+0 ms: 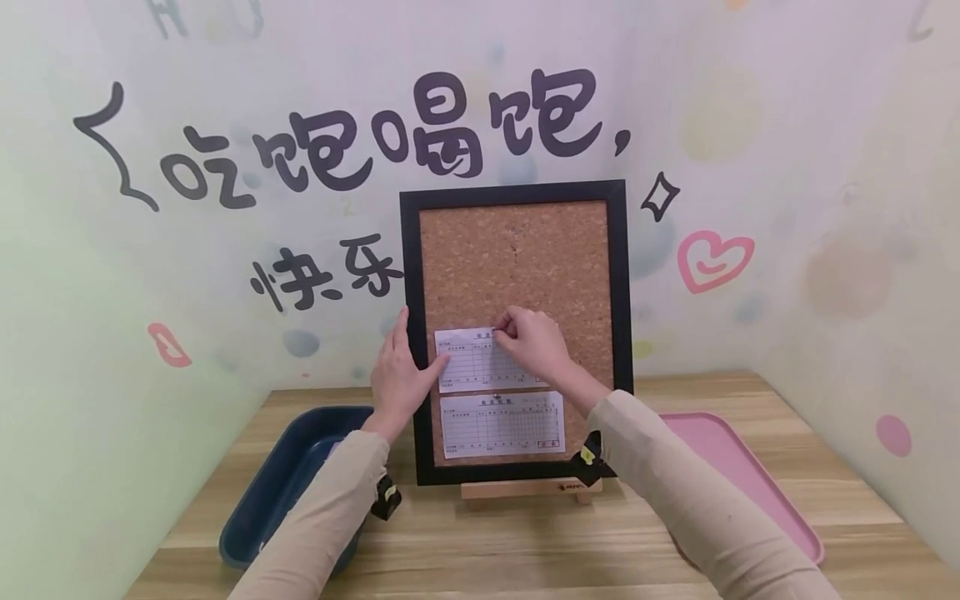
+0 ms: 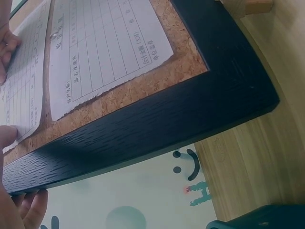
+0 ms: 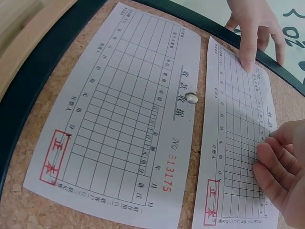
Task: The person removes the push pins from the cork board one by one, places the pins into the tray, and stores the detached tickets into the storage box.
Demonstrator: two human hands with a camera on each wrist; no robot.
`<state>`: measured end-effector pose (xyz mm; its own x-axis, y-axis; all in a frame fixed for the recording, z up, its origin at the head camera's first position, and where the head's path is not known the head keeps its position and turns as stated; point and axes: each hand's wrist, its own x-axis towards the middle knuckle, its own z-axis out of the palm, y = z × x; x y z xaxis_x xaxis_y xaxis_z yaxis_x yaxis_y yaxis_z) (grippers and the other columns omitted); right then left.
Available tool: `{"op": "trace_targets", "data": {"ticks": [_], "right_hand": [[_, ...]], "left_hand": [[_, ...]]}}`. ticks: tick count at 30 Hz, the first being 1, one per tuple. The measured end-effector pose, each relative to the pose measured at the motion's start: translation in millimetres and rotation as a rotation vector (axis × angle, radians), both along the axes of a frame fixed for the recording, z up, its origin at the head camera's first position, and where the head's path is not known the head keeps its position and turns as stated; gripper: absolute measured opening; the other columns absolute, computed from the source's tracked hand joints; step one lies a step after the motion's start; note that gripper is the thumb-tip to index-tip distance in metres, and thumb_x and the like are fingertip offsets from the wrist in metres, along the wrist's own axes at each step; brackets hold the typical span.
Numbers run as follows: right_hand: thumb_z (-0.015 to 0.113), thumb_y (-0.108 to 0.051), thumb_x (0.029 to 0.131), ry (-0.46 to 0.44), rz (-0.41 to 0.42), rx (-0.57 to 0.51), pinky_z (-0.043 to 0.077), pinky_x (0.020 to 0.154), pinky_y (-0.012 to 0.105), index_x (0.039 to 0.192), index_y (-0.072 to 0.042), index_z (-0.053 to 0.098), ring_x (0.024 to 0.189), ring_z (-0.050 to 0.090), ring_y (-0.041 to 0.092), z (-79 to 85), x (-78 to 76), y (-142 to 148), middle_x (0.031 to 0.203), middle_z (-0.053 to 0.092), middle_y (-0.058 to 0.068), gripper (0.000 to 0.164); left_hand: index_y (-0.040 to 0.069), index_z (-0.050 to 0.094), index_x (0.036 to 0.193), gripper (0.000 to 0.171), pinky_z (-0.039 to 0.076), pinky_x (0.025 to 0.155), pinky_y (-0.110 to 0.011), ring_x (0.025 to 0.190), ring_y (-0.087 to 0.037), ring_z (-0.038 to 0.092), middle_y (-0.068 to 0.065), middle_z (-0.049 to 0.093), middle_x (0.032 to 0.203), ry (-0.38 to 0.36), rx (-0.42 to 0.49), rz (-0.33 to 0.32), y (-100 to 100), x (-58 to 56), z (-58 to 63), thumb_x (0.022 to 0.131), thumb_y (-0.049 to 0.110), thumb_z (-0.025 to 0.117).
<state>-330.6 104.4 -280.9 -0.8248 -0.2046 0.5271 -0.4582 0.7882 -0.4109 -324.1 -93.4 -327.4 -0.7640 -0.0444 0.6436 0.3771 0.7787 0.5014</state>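
Note:
A black-framed corkboard (image 1: 517,275) leans upright on a small wooden stand (image 1: 525,490). Two printed receipt slips lie flat on its lower half, an upper slip (image 1: 465,367) and a lower slip (image 1: 502,425). A round-headed thumbtack (image 3: 191,98) holds the lower one at its top middle. My left hand (image 1: 405,379) grips the board's left edge, thumb on the upper slip and fingers (image 2: 35,210) behind the frame. At that slip's top middle, my right hand (image 1: 536,343) pinches with curled fingers, apparently on a thumbtack that they hide.
On the wooden table (image 1: 420,558), a dark blue tray (image 1: 243,508) stands to the left, partly behind my left sleeve. A pink tray (image 1: 738,458) lies to the right, partly covered by my right sleeve. A decorated wall (image 1: 817,150) rises directly behind the board.

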Motion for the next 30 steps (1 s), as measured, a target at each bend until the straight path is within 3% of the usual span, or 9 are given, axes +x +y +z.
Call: {"op": "trace_targets", "data": {"ticks": [13, 24, 30], "right_hand": [[0.062, -0.016, 0.084, 0.049, 0.028, 0.056, 0.037, 0.051, 0.024, 0.080, -0.010, 0.063, 0.053, 0.049, 0.010, -1.3, -3.1, 4, 0.063, 0.057, -0.002, 0.008], [0.060, -0.012, 0.086, 0.076, 0.139, 0.161, 0.038, 0.052, 0.023, 0.086, -0.007, 0.064, 0.054, 0.046, 0.009, 3.8, -6.4, 12, 0.067, 0.059, -0.001, 0.006], [0.061, -0.013, 0.085, 0.037, 0.133, 0.147, 0.041, 0.055, 0.024, 0.085, -0.008, 0.066, 0.057, 0.050, 0.009, 4.8, -7.8, 11, 0.069, 0.061, -0.001, 0.007]], "left_hand": [[0.010, 0.023, 0.143, 0.086, 0.043, 0.090, -0.046, 0.116, -0.033, 0.047, -0.016, 0.039, 0.138, 0.000, 0.001, -0.007, -1, 0.8, -1.1, 0.076, 0.036, 0.071], [0.008, 0.023, 0.143, 0.087, 0.043, 0.091, -0.046, 0.117, -0.033, 0.046, -0.017, 0.038, 0.139, 0.024, -0.020, -0.020, -2, 2.0, 0.4, 0.076, 0.035, 0.072], [0.008, 0.023, 0.143, 0.088, 0.043, 0.090, -0.046, 0.116, -0.033, 0.047, -0.017, 0.039, 0.138, 0.026, -0.010, -0.023, -2, 3.0, 0.1, 0.075, 0.034, 0.072]]}}
